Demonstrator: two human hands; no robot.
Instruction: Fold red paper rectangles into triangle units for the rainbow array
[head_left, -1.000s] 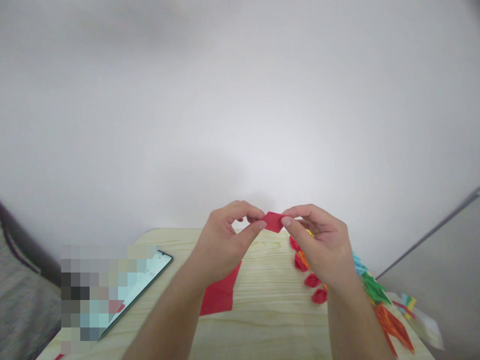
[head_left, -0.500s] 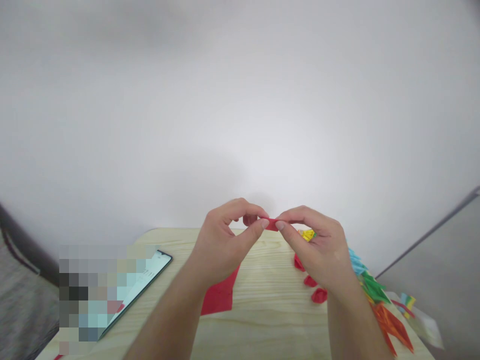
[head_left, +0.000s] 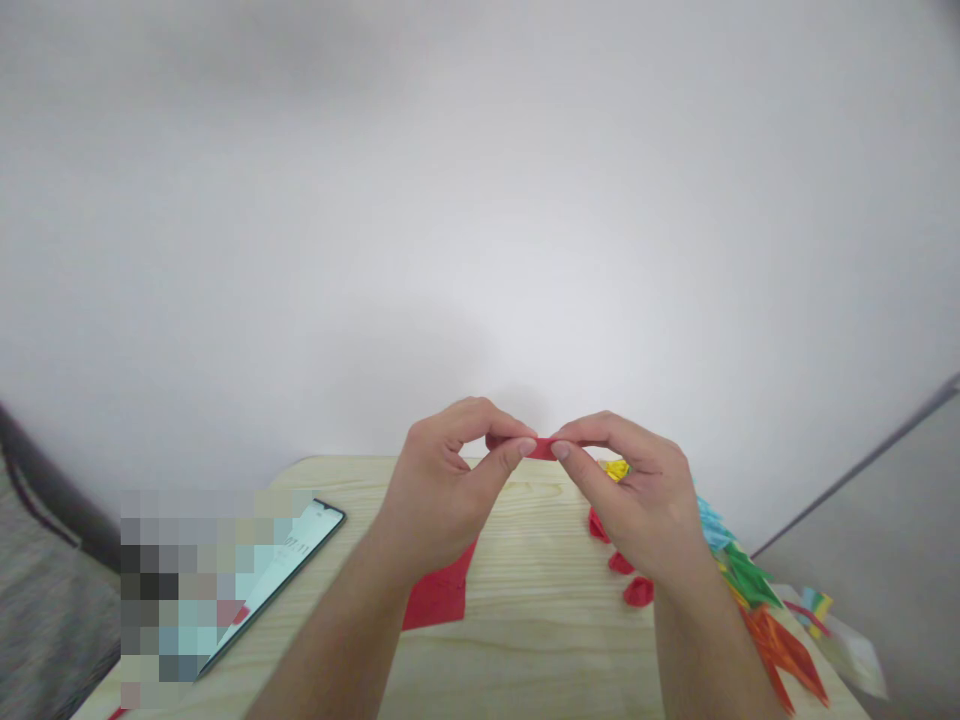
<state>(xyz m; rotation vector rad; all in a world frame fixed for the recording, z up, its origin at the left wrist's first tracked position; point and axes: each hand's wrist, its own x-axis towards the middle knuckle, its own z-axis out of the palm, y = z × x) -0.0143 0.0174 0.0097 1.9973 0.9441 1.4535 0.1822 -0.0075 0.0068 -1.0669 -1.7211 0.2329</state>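
I have the fingers of my left hand (head_left: 450,485) closed on the left end of the red paper (head_left: 543,449), and those of my right hand (head_left: 637,490) gripping its right end. It is held up off the table (head_left: 540,580), toward the far side. A red sheet (head_left: 442,592) lies partly behind my left wrist, the phone (head_left: 281,567) farther left; red pieces (head_left: 639,592) sit near my right wrist.

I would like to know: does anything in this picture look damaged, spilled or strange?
I see no spill, nor a tear in the visible part of the held red paper. Only the pixelated patch at lower left looks odd: coarse squares hide part of the phone, so I cannot judge what is beneath.
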